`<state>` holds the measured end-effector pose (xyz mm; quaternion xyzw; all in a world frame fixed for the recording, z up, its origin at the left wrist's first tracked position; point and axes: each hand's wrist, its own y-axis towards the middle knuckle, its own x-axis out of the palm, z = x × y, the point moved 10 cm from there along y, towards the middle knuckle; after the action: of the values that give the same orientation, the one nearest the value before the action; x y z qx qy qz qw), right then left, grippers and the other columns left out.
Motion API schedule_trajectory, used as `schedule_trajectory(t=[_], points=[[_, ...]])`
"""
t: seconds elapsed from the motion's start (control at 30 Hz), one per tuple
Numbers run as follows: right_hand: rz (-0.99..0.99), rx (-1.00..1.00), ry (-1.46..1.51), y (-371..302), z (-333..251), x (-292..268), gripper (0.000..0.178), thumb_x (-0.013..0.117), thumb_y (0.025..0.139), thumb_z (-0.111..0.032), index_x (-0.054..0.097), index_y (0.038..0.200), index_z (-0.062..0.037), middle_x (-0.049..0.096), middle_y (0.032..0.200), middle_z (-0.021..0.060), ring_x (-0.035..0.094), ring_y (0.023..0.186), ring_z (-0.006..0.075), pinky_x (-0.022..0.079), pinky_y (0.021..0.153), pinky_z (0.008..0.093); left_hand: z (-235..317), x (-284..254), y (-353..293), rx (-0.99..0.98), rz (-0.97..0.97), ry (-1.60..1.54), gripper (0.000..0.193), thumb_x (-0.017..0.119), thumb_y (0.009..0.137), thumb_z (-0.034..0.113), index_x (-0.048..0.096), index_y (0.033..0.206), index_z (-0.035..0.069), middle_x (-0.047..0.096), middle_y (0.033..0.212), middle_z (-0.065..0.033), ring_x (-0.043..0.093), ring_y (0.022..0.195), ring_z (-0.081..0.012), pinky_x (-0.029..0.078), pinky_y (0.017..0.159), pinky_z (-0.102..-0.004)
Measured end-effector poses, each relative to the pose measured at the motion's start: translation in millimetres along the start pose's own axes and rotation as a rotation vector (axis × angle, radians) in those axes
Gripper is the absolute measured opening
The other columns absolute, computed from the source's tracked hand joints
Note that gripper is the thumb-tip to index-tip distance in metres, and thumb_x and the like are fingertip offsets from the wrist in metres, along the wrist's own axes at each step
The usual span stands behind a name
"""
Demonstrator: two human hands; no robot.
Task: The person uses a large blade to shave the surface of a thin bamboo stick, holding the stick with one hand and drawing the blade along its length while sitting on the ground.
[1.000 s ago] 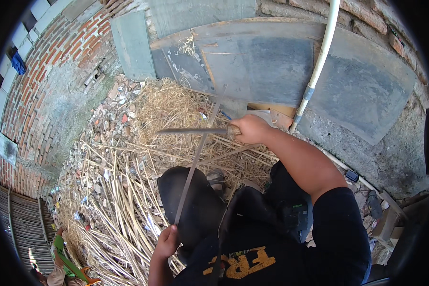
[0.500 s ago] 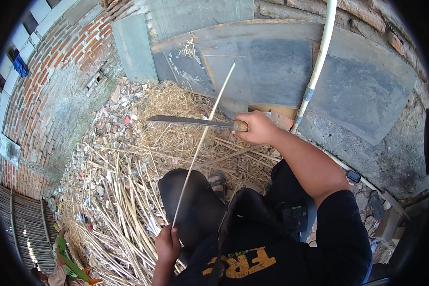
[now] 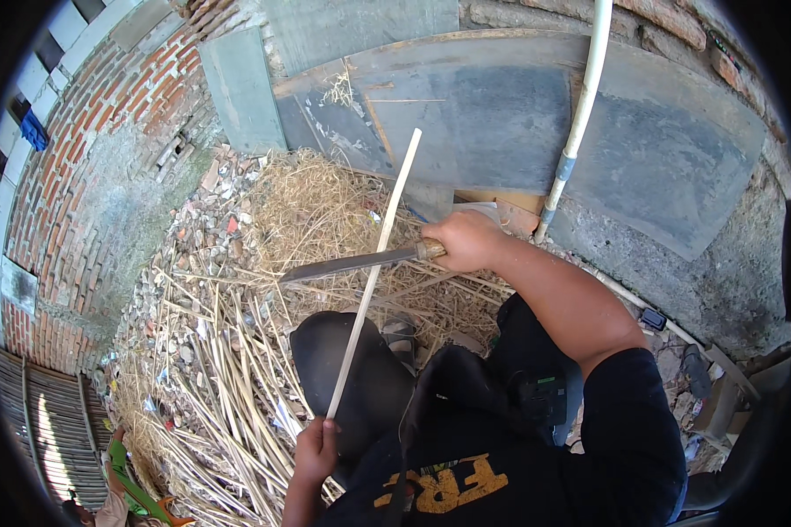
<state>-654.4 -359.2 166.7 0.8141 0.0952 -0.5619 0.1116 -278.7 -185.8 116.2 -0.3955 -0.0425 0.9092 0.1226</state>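
Observation:
My right hand [image 3: 466,241] is closed round the wooden handle of a machete [image 3: 351,263], whose long dark blade points left. The blade crosses a pale bamboo strip [image 3: 381,241] around its middle and appears to touch it. Down by my left knee, my left hand [image 3: 315,448] grips the strip's lower end between thumb and fingers. From there the strip slants up and away, its far end free in the air. A dark pad [image 3: 347,364] covers my left knee under the strip.
Many split bamboo strips [image 3: 237,395] lie on rubble at my left. Beyond them is a heap of shavings [image 3: 308,211]. Grey boards [image 3: 501,114] lean on the brick wall ahead, beside a white pipe [image 3: 584,105]. Another person [image 3: 127,483] is at the lower left edge.
The machete has come down along the strip toward me, its tip dipping lower. The strip has turned, showing a broader pale face. My left hand has shifted slightly right.

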Motion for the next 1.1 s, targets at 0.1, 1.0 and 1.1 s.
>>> schedule_trajectory(t=[0.1,1.0,1.1], points=[[-0.039,-0.028,-0.063,-0.3,-11.7,1.3,0.025,0.069,0.075,-0.023,0.068,0.1,-0.0164,0.07,0.084,0.0132,0.069,0.085,0.0356,0.053,0.076,0.0504,4.9,-1.2,0.4,-0.001,0.02,0.049,0.034,0.05,0.104,0.026,0.062,0.086,0.0,0.062,0.066,-0.0171,0.063,0.062,-0.0274,0.048,0.06,-0.0382],[0.021,-0.031,-0.043,12.1,1.4,-1.4,0.027,0.069,0.074,-0.02,0.066,0.099,-0.0119,0.068,0.08,0.0151,0.068,0.081,0.037,0.054,0.073,0.0505,0.1,-0.7,10.9,0.107,-0.009,0.0,0.037,0.05,0.105,0.027,0.06,0.081,0.0,0.06,0.063,-0.0147,0.06,0.057,-0.0252,0.046,0.057,-0.037],[0.028,0.056,-0.025,16.6,21.0,7.4,0.024,0.069,0.074,-0.02,0.066,0.097,-0.0129,0.068,0.079,0.0142,0.069,0.081,0.0365,0.054,0.072,0.0501,6.4,1.5,11.9,0.108,-0.007,-0.002,0.038,0.049,0.105,0.028,0.06,0.081,0.0,0.059,0.062,-0.0139,0.059,0.056,-0.0237,0.046,0.057,-0.0365]])
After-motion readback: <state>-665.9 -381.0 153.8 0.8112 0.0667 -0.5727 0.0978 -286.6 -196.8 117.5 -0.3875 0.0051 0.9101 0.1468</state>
